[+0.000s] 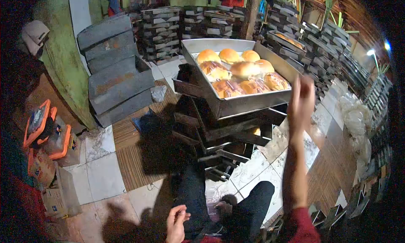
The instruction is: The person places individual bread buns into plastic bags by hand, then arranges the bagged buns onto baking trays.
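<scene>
Right hand [300, 103] raised, fingers [303, 85] just beside bun tray [236, 104]

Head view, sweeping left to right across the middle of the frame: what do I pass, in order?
Orange-lidded boxes → leaning stack of grey trays → tray of buns → right hand, raised → white plastic bags.

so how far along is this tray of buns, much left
Done, it seems: the front buns in the tray look glossy, as if wrapped in clear plastic. In hand: the right hand is raised, blurred, beside the tray's right edge; the left hand sits curled, low down; what either holds is unclear. Left: the rear buns look bare.
</scene>
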A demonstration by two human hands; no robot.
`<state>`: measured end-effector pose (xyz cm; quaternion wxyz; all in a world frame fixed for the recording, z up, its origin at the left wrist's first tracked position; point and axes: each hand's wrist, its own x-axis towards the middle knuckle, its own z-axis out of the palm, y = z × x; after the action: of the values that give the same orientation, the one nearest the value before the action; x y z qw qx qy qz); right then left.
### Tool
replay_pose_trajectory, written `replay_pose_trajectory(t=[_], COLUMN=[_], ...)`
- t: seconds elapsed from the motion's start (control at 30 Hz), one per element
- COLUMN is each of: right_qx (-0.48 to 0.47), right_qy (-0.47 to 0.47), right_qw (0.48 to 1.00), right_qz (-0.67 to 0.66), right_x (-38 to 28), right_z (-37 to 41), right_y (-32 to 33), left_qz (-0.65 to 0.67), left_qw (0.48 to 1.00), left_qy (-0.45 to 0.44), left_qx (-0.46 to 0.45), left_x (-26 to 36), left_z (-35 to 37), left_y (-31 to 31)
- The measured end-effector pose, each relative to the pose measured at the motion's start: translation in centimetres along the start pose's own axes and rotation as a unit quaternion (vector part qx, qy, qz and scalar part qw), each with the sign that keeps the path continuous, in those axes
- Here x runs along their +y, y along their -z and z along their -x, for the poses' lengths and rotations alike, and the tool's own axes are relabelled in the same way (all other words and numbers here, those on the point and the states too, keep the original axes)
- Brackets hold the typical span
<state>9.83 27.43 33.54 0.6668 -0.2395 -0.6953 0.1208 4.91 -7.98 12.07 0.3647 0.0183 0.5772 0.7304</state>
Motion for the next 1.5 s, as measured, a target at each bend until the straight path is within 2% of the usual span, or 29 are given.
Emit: replay_pose_trajectory(t=[0.03, 0.07, 0.1, 0.13, 0.17, 0.2, 0.3, 0.4, 0.5, 0.53, 0.57, 0.63, 0.67, 0.73, 0.77, 0.83, 0.87, 0.97, 1.03, 1.17, 1.23, 1.27, 1.33, 1.37, 1.43, 1.47, 1.5], right_qx=[0.010, -0.007, -0.223, -0.426, -0.581, -0.601, -0.682, -0.729, -0.733, -0.675, -0.622, -0.645, -0.645, -0.653, -0.649, -0.694, -0.641, -0.654, -0.651, -0.647, -0.601, -0.601, -0.524, -0.523, -0.701, -0.659, -0.656], right_qy=[0.083, 0.150, 0.066, -0.022, -0.051, 0.111, 0.134, 0.109, 0.105, 0.101, 0.063, 0.102, 0.099, 0.122, 0.120, -0.050, -0.171, -0.233, -0.255, -0.200, 0.056, 0.052, 0.120, 0.116, 0.128, 0.118, 0.116], right_qw=[0.992, 0.989, 0.972, 0.900, 0.811, 0.785, 0.691, 0.663, 0.666, 0.708, 0.752, 0.726, 0.726, 0.740, 0.744, 0.716, 0.744, 0.719, 0.715, 0.730, 0.792, 0.792, 0.819, 0.820, 0.700, 0.742, 0.744], right_qz=[0.092, 0.007, -0.044, -0.090, -0.048, 0.098, 0.197, 0.129, 0.085, 0.179, 0.209, 0.216, 0.214, 0.109, 0.108, 0.061, 0.078, 0.040, 0.027, 0.094, 0.092, 0.094, 0.203, 0.204, 0.046, -0.048, -0.047], right_x=[2.1, 4.0, 4.0, 3.1, 1.3, 2.1, 4.1, 3.1, 2.4, 2.6, 3.3, 3.8, 3.5, 2.9, 2.4, 0.9, 0.1, 3.5, 2.5, 3.2, 2.9, 2.5, 0.0, 0.1, 1.2, 2.6, 2.3], right_z=[5.9, 13.6, 20.9, 26.4, 29.1, 34.7, 41.8, 41.4, 41.7, 42.2, 42.3, 42.6, 42.9, 42.6, 42.5, 41.4, 40.6, 40.9, 39.1, 40.9, 40.7, 40.4, 37.3, 37.9, 40.6, 43.1, 42.6], right_y=[1.4, 1.6, 2.7, 3.5, 3.7, 5.5, 9.9, 10.8, 11.1, 10.9, 10.6, 10.6, 10.8, 10.7, 10.6, 10.7, 10.4, 9.4, 9.0, 10.1, 10.7, 10.9, 10.8, 11.1, 11.8, 12.2, 12.1], left_qz=[-0.011, -0.022, -0.020, -0.048, -0.080, -0.088, -0.094, -0.081, -0.047, -0.048, -0.048, -0.086, -0.083, -0.069, -0.051, -0.045, -0.048, -0.059, -0.038, -0.048, -0.053, -0.049, -0.050, -0.043, -0.041, 0.023, 0.088], left_qw=[1.000, 1.000, 1.000, 0.998, 0.994, 0.992, 0.981, 0.978, 0.975, 0.974, 0.974, 0.972, 0.972, 0.973, 0.973, 0.978, 0.980, 0.976, 0.972, 0.968, 0.966, 0.965, 0.963, 0.966, 0.967, 0.967, 0.963], left_qy=[0.008, 0.012, 0.012, 0.036, 0.065, 0.058, 0.115, 0.088, 0.071, 0.065, 0.066, 0.067, 0.085, 0.105, 0.124, 0.096, 0.102, 0.152, 0.184, 0.197, 0.203, 0.211, 0.219, 0.216, 0.214, 0.224, 0.232], left_qx=[-0.005, -0.003, -0.002, -0.023, -0.045, -0.064, -0.124, -0.173, -0.207, -0.210, -0.210, -0.210, -0.204, -0.195, -0.186, -0.178, -0.166, -0.143, -0.140, -0.145, -0.152, -0.149, -0.147, -0.137, -0.129, -0.116, -0.102], left_x=[-0.3, -0.9, -1.1, -1.4, -1.7, -2.0, -3.8, -5.2, -5.7, -5.3, -5.2, -5.7, -5.7, -5.8, -6.0, -6.4, -6.6, -7.1, -7.3, -7.8, -8.4, -8.4, -8.5, -8.5, -8.6, -8.9, -8.8], left_z=[0.0, -0.2, -0.4, -0.7, -0.7, -0.9, -2.4, -3.2, -3.6, -3.4, -3.7, -3.9, -4.0, -3.9, -3.9, -3.8, -3.9, -3.7, -3.6, -3.6, -3.8, -3.9, -3.8, -3.7, -3.7, -3.7, -3.8], left_y=[0.5, 1.0, 1.2, 1.4, 1.5, 1.1, -0.1, -2.7, -4.6, -5.0, -5.1, -5.0, -4.9, -4.2, -3.8, -2.9, -2.4, -1.7, -1.6, -1.5, -1.5, -1.8, -2.2, -2.4, -2.3, -2.1, -2.1])
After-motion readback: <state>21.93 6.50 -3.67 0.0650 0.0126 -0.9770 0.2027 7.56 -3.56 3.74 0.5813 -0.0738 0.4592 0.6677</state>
